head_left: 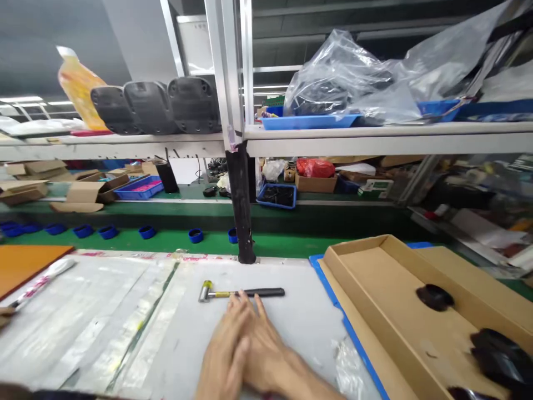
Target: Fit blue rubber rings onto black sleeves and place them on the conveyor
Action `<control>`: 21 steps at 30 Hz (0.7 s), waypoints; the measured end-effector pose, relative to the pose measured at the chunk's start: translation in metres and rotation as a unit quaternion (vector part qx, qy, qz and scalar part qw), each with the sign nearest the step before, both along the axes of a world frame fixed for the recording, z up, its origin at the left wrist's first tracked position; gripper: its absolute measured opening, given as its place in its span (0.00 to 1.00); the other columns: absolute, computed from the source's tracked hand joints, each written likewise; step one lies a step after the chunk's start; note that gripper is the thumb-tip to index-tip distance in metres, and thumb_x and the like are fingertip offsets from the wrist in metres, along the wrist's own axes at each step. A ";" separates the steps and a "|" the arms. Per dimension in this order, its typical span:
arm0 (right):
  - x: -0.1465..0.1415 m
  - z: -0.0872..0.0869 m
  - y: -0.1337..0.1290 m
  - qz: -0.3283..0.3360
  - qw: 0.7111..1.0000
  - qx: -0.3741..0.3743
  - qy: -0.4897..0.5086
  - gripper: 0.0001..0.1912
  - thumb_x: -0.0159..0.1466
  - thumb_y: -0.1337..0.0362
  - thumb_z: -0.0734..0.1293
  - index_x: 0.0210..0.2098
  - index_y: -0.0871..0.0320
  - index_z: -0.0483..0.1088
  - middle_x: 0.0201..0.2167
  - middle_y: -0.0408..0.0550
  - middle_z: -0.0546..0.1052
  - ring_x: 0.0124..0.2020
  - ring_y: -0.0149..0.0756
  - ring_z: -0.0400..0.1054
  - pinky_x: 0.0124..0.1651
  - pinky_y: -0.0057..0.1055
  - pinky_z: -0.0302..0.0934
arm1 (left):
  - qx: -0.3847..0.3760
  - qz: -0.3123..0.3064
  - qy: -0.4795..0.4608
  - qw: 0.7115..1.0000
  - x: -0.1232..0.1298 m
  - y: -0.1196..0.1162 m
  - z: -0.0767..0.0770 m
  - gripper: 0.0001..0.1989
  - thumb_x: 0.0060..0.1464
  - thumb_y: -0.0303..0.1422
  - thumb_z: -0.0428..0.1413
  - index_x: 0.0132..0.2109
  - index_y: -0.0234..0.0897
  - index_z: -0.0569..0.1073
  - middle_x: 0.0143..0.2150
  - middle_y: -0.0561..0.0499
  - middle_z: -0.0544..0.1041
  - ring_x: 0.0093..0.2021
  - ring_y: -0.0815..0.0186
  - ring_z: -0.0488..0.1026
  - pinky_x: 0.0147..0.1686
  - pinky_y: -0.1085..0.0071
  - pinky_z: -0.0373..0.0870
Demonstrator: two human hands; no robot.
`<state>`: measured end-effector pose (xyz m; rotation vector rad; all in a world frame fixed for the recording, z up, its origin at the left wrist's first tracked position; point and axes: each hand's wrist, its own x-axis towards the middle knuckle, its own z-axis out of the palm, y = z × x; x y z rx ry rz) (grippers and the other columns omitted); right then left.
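Left hand and right hand lie open, released, fingertips at a yellow-handled mallet, 12 o'clock on the tabletop.

A cardboard tray blocks the hands rightward.

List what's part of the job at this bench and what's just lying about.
At the hands:
left hand
right hand
black-handled mallet

Lying about:
cardboard tray with dark pieces
blue cups
plastic bag on shelf
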<state>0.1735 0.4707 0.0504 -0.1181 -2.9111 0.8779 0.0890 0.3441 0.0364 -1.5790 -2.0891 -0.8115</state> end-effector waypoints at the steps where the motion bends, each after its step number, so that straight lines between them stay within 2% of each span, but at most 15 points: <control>1: 0.008 0.007 0.003 -0.028 0.999 -0.044 0.012 0.36 0.75 0.56 0.59 0.77 0.63 0.44 0.76 0.56 0.40 0.76 0.50 0.29 0.76 0.59 0.32 | 0.030 0.032 -0.072 0.996 -0.001 -0.005 0.001 0.22 0.70 0.39 0.44 0.67 0.45 0.66 0.69 0.45 0.71 0.67 0.56 0.70 0.58 0.54 0.78; 4: 0.034 0.017 0.016 -0.176 0.967 -0.171 0.062 0.36 0.76 0.49 0.53 0.76 0.64 0.47 0.76 0.53 0.43 0.77 0.43 0.33 0.77 0.50 0.36 | 0.103 0.130 -0.221 0.961 -0.004 -0.021 -0.001 0.20 0.70 0.42 0.44 0.63 0.46 0.69 0.70 0.44 0.68 0.70 0.52 0.65 0.65 0.42 0.69; 6: 0.051 0.010 0.020 -0.237 0.948 -0.197 0.077 0.38 0.74 0.46 0.56 0.75 0.62 0.49 0.76 0.53 0.47 0.76 0.43 0.39 0.77 0.49 0.38 | 0.107 0.162 -0.272 0.943 -0.006 -0.028 -0.008 0.20 0.69 0.45 0.45 0.58 0.45 0.73 0.68 0.43 0.70 0.68 0.50 0.67 0.66 0.38 0.66; 7: 0.058 0.003 0.018 -0.235 0.950 -0.191 0.069 0.40 0.72 0.47 0.60 0.75 0.62 0.49 0.75 0.53 0.48 0.76 0.44 0.41 0.77 0.49 0.40 | 0.099 0.168 -0.289 0.937 -0.007 -0.029 -0.012 0.20 0.69 0.46 0.45 0.56 0.45 0.74 0.66 0.43 0.71 0.67 0.50 0.68 0.66 0.38 0.65; 9: 0.067 -0.015 0.009 -0.191 0.968 -0.154 0.045 0.45 0.64 0.55 0.69 0.75 0.63 0.50 0.75 0.56 0.50 0.75 0.48 0.44 0.76 0.51 0.44 | 0.080 0.163 -0.297 0.938 -0.006 -0.028 -0.022 0.20 0.69 0.45 0.45 0.53 0.43 0.76 0.64 0.43 0.72 0.65 0.50 0.69 0.65 0.39 0.66; 11: 0.068 -0.032 -0.003 -0.155 0.979 -0.118 0.059 0.44 0.60 0.64 0.69 0.73 0.63 0.54 0.72 0.57 0.56 0.73 0.50 0.50 0.74 0.53 0.49 | 0.071 0.151 -0.273 0.948 -0.004 -0.025 -0.031 0.18 0.69 0.44 0.46 0.53 0.42 0.76 0.63 0.42 0.73 0.64 0.51 0.71 0.64 0.41 0.69; 12: 0.066 -0.038 -0.006 -0.160 0.977 -0.115 0.080 0.41 0.60 0.65 0.68 0.72 0.62 0.57 0.70 0.58 0.60 0.71 0.51 0.55 0.72 0.53 0.53 | 0.072 0.147 -0.254 0.953 -0.003 -0.024 -0.034 0.17 0.69 0.43 0.47 0.53 0.41 0.76 0.62 0.41 0.74 0.63 0.51 0.71 0.63 0.43 0.70; 14: 0.060 -0.041 -0.003 -0.218 0.957 -0.142 0.125 0.35 0.63 0.62 0.66 0.69 0.61 0.61 0.65 0.58 0.68 0.65 0.50 0.64 0.67 0.50 0.62 | 0.081 0.147 -0.212 0.963 -0.002 -0.023 -0.039 0.15 0.68 0.41 0.50 0.53 0.41 0.75 0.61 0.41 0.75 0.62 0.52 0.73 0.60 0.46 0.74; 17: 0.048 -0.026 0.034 -0.327 0.921 -0.158 0.142 0.35 0.66 0.53 0.65 0.69 0.60 0.58 0.62 0.57 0.72 0.60 0.47 0.70 0.58 0.42 0.71 | 0.088 0.151 -0.150 0.973 -0.001 -0.025 -0.044 0.11 0.67 0.37 0.53 0.52 0.42 0.75 0.60 0.42 0.76 0.61 0.52 0.74 0.56 0.50 0.78; 19: 0.033 -0.010 0.072 -0.362 0.916 -0.115 0.130 0.36 0.68 0.52 0.65 0.70 0.61 0.55 0.63 0.56 0.70 0.61 0.47 0.69 0.59 0.41 0.70 | 0.084 0.142 -0.108 0.980 0.000 -0.026 -0.045 0.10 0.66 0.35 0.54 0.52 0.43 0.75 0.59 0.44 0.77 0.60 0.53 0.75 0.55 0.52 0.79; 21: 0.008 0.004 0.113 -0.376 0.917 -0.073 0.112 0.37 0.68 0.55 0.67 0.71 0.62 0.55 0.65 0.57 0.68 0.64 0.48 0.66 0.64 0.42 0.64 | 0.083 0.137 -0.075 0.984 0.001 -0.026 -0.047 0.09 0.65 0.33 0.55 0.51 0.44 0.75 0.58 0.44 0.78 0.59 0.54 0.76 0.55 0.54 0.79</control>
